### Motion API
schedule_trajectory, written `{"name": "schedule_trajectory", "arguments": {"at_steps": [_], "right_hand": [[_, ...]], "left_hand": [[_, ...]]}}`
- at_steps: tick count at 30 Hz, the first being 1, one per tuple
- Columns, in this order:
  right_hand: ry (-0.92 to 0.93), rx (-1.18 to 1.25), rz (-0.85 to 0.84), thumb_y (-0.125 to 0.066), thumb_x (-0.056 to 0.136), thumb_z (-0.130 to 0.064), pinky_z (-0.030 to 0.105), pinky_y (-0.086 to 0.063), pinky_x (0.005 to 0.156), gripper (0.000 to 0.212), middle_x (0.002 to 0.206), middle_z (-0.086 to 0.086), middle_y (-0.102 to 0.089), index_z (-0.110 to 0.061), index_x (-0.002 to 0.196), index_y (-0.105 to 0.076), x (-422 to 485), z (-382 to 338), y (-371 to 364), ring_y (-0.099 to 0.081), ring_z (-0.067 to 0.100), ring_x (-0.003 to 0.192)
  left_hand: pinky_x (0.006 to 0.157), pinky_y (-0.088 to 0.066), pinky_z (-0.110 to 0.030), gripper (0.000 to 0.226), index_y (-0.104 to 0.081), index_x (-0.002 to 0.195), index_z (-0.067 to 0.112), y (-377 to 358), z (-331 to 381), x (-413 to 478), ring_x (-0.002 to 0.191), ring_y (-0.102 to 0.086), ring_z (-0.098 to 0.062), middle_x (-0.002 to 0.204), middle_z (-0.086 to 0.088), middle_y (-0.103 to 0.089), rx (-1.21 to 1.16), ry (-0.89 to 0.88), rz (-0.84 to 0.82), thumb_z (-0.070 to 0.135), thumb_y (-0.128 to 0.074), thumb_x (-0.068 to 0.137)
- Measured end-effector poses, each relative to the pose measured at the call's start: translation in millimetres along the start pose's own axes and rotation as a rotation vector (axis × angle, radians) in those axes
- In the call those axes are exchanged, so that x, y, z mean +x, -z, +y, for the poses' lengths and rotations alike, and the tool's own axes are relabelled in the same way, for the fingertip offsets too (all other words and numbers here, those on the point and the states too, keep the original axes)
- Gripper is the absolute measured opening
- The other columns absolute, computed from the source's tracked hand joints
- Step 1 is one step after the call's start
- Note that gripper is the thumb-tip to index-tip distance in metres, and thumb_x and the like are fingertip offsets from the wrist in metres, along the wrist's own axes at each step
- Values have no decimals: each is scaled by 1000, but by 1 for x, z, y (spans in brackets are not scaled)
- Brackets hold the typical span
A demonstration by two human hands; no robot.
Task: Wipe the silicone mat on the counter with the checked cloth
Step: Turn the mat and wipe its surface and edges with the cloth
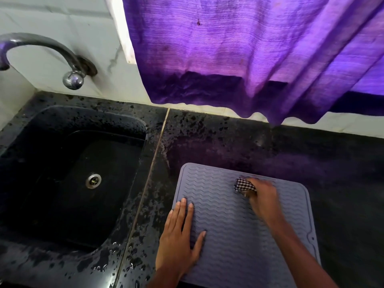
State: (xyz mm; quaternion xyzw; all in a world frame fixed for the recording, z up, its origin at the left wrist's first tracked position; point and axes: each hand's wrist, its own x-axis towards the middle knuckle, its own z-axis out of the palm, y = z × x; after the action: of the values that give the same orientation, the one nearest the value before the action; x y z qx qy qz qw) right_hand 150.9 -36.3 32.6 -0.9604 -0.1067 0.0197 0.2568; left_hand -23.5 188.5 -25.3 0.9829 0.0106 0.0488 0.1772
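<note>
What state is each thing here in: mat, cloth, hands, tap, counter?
silicone mat: flat on the counter
checked cloth: bunched, on the mat
left hand: flat, pressing the mat's left side
right hand: grips the cloth, blurred
tap: no water visibly running
counter: wet with droplets
purple curtain: hanging above the counter

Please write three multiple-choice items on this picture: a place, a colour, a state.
1. Where is the sink?
A. left of the mat
B. right of the mat
C. on the mat
2. What colour is the curtain?
A. green
B. purple
C. white
3. What is the left hand doing?
A. holding a sponge
B. curled in a fist
C. lying flat on the mat
1 A: the sink lies left of the mat. 2 B: its fabric is purple. 3 C: its fingers lie straight on the mat; the right hand holds the cloth.
</note>
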Motion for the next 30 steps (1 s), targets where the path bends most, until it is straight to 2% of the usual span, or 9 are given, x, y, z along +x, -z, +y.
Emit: {"name": "schedule_trajectory", "arguments": {"at_steps": [2,8,12,18,22,28,30], "right_hand": [[7,-35,-8,-70,59,5,36,-53,78,49,91,1,-73,-20,100,-73,0,-2,-5,-65,27,83],[16,28,-6,-72,60,4,23,-46,80,48,91,-9,-73,-26,97,-75,6,-26,-14,-65,13,82],[22,55,-65,-70,61,1,30,-52,79,46,89,-4,-73,-25,100,-74,15,-51,-35,-64,19,83],[71,64,-128,-71,70,-10,29,-49,82,35,88,-3,-72,-25,101,-73,27,-100,-59,-61,18,86],[144,66,-174,-66,72,-10,33,-52,71,20,78,0,-71,-21,87,-73,35,-135,-70,-62,21,77],[129,201,-296,-76,76,-16,22,-44,65,10,75,-6,-68,-21,83,-72,45,-146,-67,-63,9,74],[130,225,-251,-75,74,-13,23,-46,68,12,79,-5,-70,-19,85,-71,36,-141,-65,-62,8,76]], "left_hand": [[122,-24,-42,80,-28,160,9,0,0,0,156,-21,-23,169,-8,-21,12,-1,1,62,-41,101],[121,-25,-42,78,-33,159,8,2,3,1,156,-21,-23,168,-9,-24,38,-4,5,62,-37,102],[121,-25,-41,78,-31,159,9,2,4,1,156,-20,-23,168,-9,-23,49,2,-5,62,-38,102],[121,-24,-40,80,-31,159,9,3,4,1,156,-21,-22,168,-9,-25,58,11,-14,62,-41,101],[121,-22,-39,80,-27,161,9,5,4,2,156,-20,-22,168,-9,-23,56,26,-42,63,-37,102],[123,-18,-36,80,-25,162,11,11,5,3,156,-20,-20,169,-7,-21,12,37,-46,64,-37,102],[124,-16,-35,80,-25,161,12,11,4,2,156,-19,-18,170,-5,-21,-28,36,-34,63,-39,102]]}}
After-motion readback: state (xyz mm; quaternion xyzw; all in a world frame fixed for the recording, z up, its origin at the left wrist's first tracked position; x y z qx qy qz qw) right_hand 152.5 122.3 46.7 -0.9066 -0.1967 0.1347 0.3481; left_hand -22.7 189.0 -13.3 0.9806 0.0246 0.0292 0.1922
